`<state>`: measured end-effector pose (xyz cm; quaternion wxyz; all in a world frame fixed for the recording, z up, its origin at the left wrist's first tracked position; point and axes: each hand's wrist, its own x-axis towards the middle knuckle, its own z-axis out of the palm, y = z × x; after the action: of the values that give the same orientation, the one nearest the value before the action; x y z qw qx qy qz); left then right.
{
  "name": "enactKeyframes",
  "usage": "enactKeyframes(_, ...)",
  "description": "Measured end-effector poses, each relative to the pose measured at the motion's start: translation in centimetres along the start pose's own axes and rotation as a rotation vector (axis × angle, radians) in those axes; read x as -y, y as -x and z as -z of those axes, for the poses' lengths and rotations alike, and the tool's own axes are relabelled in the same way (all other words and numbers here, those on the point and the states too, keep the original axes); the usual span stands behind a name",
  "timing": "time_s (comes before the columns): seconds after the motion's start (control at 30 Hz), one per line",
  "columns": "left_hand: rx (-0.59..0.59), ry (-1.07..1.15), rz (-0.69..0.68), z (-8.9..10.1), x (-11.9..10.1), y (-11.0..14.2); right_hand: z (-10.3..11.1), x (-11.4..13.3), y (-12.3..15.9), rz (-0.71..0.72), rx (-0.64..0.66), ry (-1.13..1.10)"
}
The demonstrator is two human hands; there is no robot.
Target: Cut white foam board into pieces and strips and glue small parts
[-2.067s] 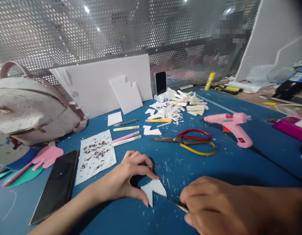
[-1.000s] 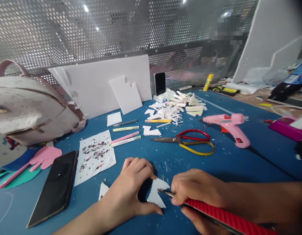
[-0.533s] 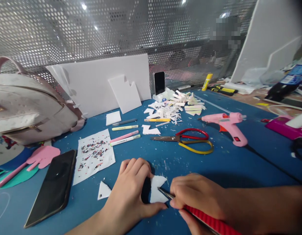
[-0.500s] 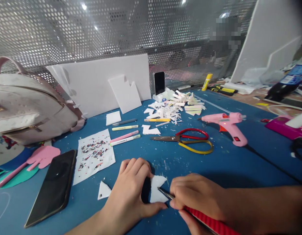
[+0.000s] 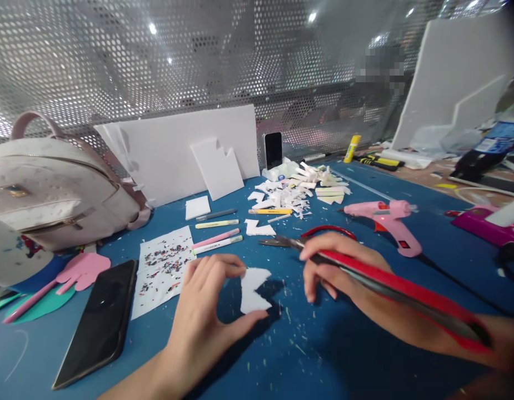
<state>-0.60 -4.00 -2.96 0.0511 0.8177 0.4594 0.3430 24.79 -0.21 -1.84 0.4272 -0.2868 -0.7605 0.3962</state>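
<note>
Holding the notched white piece (image 5: 253,293) in the left hand (image 5: 204,303), nearer than the scissors (image 5: 332,228); gripping the red knife (image 5: 388,283) in the right hand (image 5: 352,297), with tip raised by them. Probably trimming; to cut, must steady it and lower the blade.

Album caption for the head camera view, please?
Left hand holding a notched white piece, right hand a red-handled tool, over a blue table.

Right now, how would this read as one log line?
left hand: holding notched white piece | right hand: holding red knife, tip apart from piece
</note>
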Motion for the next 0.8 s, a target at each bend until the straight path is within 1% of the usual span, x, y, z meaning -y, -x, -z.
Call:
enactKeyframes(0.03,-0.050,-0.021,-0.019,0.3,0.0,-0.1,-0.3,-0.1,-0.2,-0.112,-0.030,-0.091)
enactKeyframes(0.1,-0.108,-0.071,-0.068,0.8,-0.1,-0.3,-1.2,-0.5,-0.5,-0.248,-0.042,-0.263)
enactKeyframes(0.2,-0.152,-0.152,-0.156,1.0,-0.3,-0.4,-3.2,-0.8,-0.7,-0.347,0.015,-0.440)
enactKeyframes(0.3,-0.172,-0.199,-0.211,1.0,-0.4,-0.2,-4.8,-0.4,-1.1,-0.332,0.043,-0.508)
enactKeyframes(0.37,-0.162,-0.211,-0.207,1.0,-0.4,-0.1,-5.6,-0.1,-1.5,-0.320,0.035,-0.505)
enactKeyframes(0.43,-0.162,-0.221,-0.202,1.1,-0.2,0.0,-6.0,0.2,-1.9,-0.340,0.020,-0.507)
enactKeyframes(0.63,-0.168,-0.234,-0.243,1.1,0.5,-0.2,-6.0,0.7,-2.4,-0.400,-0.012,-0.514)
enactKeyframes(0.8,-0.175,-0.163,-0.216,1.1,0.5,-0.2,-5.8,1.0,-2.6,-0.440,0.034,-0.627)
